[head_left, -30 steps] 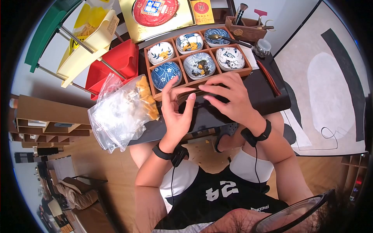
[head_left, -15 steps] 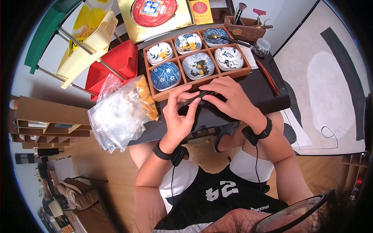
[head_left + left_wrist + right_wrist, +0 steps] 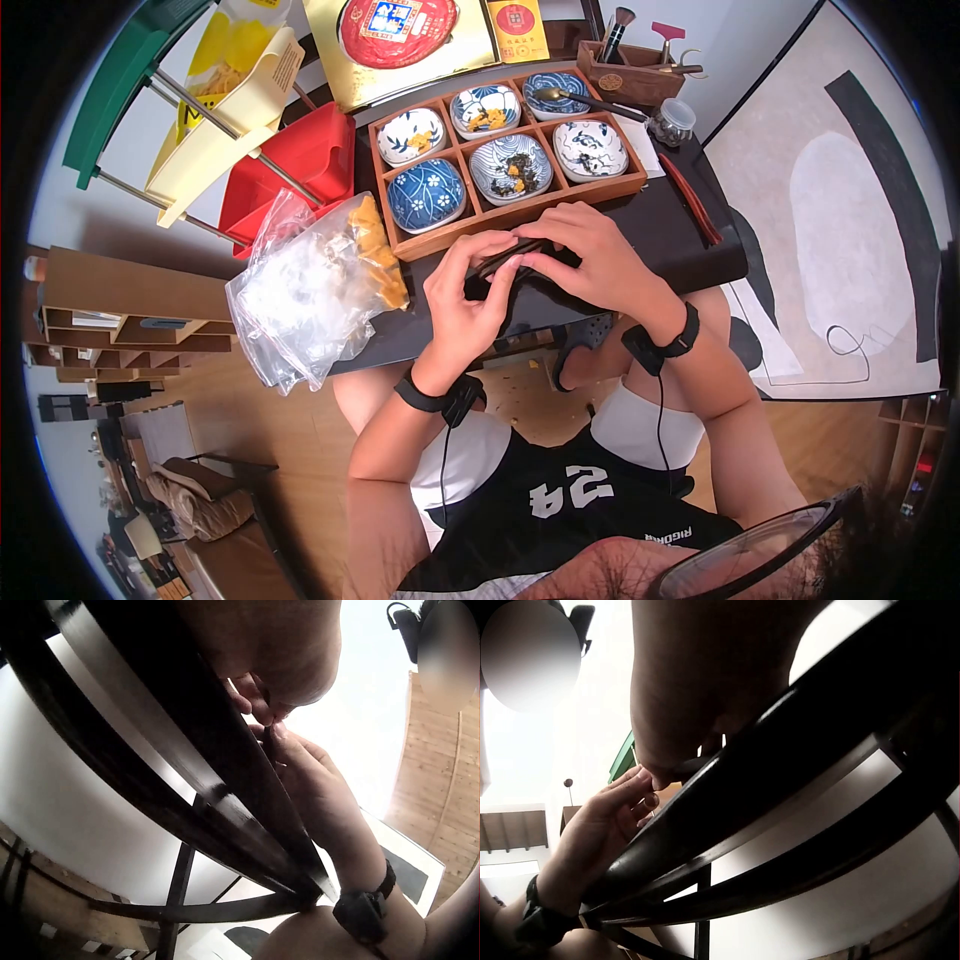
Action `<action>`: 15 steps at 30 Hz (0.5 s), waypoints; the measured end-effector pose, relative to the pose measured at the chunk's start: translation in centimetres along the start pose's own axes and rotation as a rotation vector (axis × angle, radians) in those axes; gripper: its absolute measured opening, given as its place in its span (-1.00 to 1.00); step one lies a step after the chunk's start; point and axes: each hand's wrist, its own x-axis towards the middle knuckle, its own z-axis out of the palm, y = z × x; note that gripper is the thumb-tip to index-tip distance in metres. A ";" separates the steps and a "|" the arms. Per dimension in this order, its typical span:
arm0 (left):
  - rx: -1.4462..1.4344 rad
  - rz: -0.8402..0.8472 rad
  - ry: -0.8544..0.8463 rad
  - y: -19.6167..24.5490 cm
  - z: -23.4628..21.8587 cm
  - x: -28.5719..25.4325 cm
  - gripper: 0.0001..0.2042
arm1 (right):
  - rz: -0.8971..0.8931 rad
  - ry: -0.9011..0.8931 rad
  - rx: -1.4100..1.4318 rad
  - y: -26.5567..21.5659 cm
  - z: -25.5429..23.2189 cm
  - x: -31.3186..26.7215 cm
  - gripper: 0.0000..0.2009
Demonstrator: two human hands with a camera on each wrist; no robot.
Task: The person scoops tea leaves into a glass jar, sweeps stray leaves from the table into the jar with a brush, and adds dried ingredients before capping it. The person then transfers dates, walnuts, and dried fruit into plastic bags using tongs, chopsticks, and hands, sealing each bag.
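Both hands meet over the near part of the dark table, just in front of a wooden tray (image 3: 440,240) of patterned bowls. The left hand (image 3: 468,300) and the right hand (image 3: 600,262) pinch one small, thin dark item (image 3: 497,262) between fingertips and thumbs; what it is I cannot tell. In the left wrist view the right hand (image 3: 319,787) shows beyond the dark table edge, its fingertips at the other hand's. From the right wrist view, the left hand (image 3: 592,832) has its fingertips against the right hand's.
A clear plastic bag (image 3: 305,290) with orange pieces lies left of the hands. Behind it stand a red bin (image 3: 300,160) and a cream bin. A glass jar (image 3: 673,122), a wooden holder (image 3: 640,84) and a red strip (image 3: 692,200) are at the right. A golden box is behind the tray.
The hands were slightly apart with the left fingers spread; they have come together, fingertips meeting at the dark item, and sit a little nearer the body. The bowls and bag have not moved.
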 end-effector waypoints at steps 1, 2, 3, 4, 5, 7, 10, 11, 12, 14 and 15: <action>0.000 0.000 0.001 0.0 0.0 0.0 -0.77 | 0.000 0.004 0.008 0.0 0.1 0.0 -0.74; -0.014 -0.008 0.002 0.1 0.0 0.0 -0.77 | 0.000 0.004 0.009 0.0 0.1 0.0 -0.74; -0.028 -0.015 0.002 0.1 0.0 0.0 -0.77 | 0.003 0.000 0.007 -0.1 0.0 0.0 -0.75; -0.028 -0.015 0.002 0.1 0.0 0.0 -0.77 | 0.007 -0.003 0.005 -0.1 0.0 0.0 -0.75; -0.029 -0.021 0.000 0.1 0.0 -0.1 -0.78 | 0.007 -0.003 0.006 -0.1 0.0 0.1 -0.75; -0.030 -0.027 -0.003 0.1 0.0 -0.1 -0.78 | 0.006 -0.012 0.014 -0.2 -0.1 0.1 -0.75; -0.014 -0.039 -0.014 0.2 -0.1 -0.1 -0.79 | 0.011 -0.012 0.008 0.0 0.0 0.0 -0.76; -0.009 -0.039 -0.015 0.3 -0.1 -0.1 -0.79 | 0.011 -0.012 0.008 0.0 0.0 0.0 -0.76; -0.005 -0.039 -0.015 0.3 -0.1 -0.1 -0.80 | 0.009 -0.008 0.008 0.0 0.0 -0.1 -0.76; -0.008 -0.044 -0.014 0.3 -0.1 -0.1 -0.80 | 0.007 -0.005 0.009 0.0 0.0 0.0 -0.76; -0.011 -0.049 -0.012 0.3 -0.1 -0.1 -0.80 | 0.007 -0.010 0.008 -0.1 -0.1 0.0 -0.76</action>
